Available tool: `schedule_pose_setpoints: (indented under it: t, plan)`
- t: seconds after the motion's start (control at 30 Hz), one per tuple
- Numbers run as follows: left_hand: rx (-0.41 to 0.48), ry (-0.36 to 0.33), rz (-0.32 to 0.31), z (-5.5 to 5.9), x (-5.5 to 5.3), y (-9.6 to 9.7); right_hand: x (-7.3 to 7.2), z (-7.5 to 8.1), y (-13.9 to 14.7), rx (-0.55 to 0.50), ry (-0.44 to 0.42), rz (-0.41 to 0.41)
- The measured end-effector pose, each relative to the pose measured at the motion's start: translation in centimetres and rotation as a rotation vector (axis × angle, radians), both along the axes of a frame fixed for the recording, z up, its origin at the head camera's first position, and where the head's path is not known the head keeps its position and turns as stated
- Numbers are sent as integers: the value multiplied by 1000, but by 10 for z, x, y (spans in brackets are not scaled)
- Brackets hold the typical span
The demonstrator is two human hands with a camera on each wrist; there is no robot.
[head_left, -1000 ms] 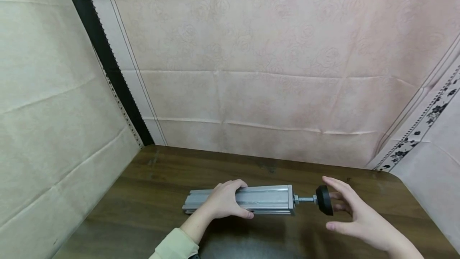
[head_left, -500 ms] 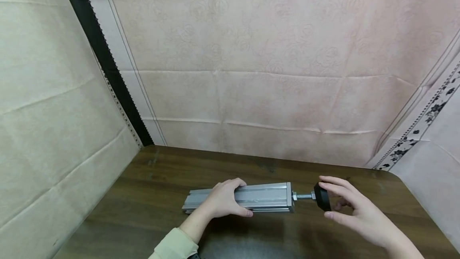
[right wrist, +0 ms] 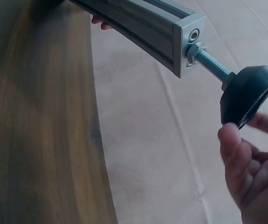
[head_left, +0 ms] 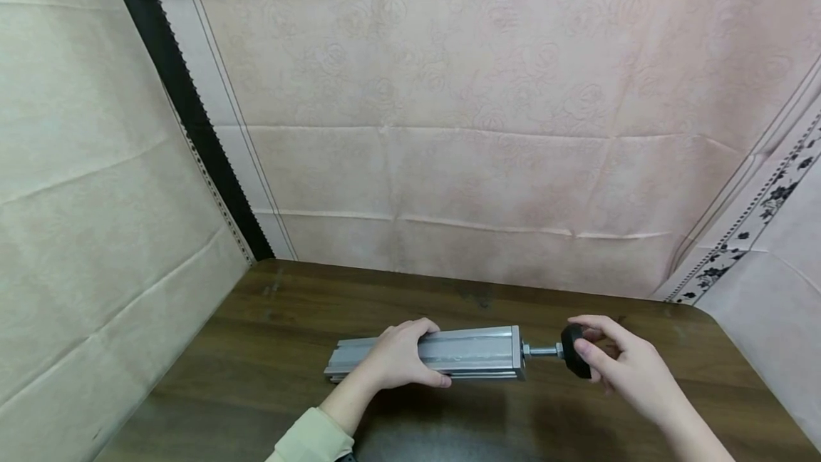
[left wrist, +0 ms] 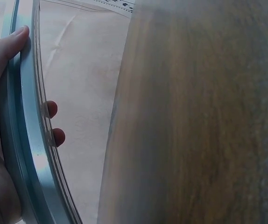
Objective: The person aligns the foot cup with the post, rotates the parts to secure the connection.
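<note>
My left hand (head_left: 404, 357) grips a silver aluminium profile (head_left: 474, 349) near its middle, thumb on the near side and fingertips showing past the far edge in the left wrist view. The profile lies sideways over the table. From its right end plate (right wrist: 190, 44) a threaded rod (right wrist: 212, 64) with nuts sticks out, carrying a black levelling foot (right wrist: 248, 91). My right hand (head_left: 625, 358) pinches this foot at its rim between thumb and fingers. In the right wrist view the thumb is at the foot's lower edge and a fingertip at its opposite side.
The brown wooden table (head_left: 269, 326) spans the lower part of the head view. Pale cloth (head_left: 449, 127) hangs behind it, and more cloth (head_left: 83, 198) closes off the left side. A pale green sleeve (head_left: 314, 433) covers the left forearm.
My right hand has closed from a wide, open pose onto the black foot, its thumb moving up to the rim. The foot's tilt has shifted slightly. My left hand keeps its hold.
</note>
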State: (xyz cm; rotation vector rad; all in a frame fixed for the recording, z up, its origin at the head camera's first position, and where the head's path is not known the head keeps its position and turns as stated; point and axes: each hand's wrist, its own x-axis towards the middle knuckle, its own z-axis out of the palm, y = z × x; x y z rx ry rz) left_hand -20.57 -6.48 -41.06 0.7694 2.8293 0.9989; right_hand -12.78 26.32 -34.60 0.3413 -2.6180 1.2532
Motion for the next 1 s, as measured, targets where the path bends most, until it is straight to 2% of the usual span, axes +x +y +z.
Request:
schedule_pose_setpoints:
  t: [0.17, 0.27, 0.4, 0.57, 0.67, 0.8, 1.0]
  plan:
    - [-16, 15, -1, -1, -1, 1, -2, -1, 1, 59, -49, -15]
    - [-26, 26, -1, -2, -1, 1, -2, -3, 5, 60, -8, 34]
    - [-30, 23, -2, -2, -2, 2, -2, -8, 14, 47, 123, 192]
    - [-20, 11, -7, -2, -2, 3, -4, -12, 23, 116, 294, 395]
    - [-16, 13, -5, -2, -1, 3, -5, -15, 25, 119, 332, 466]
    - [-37, 32, 1, -4, 0, 0, -6, -19, 24, 124, 310, 480]
    - [-39, 44, -22, -5, -2, 2, -1, -17, 24, 68, 235, 386]
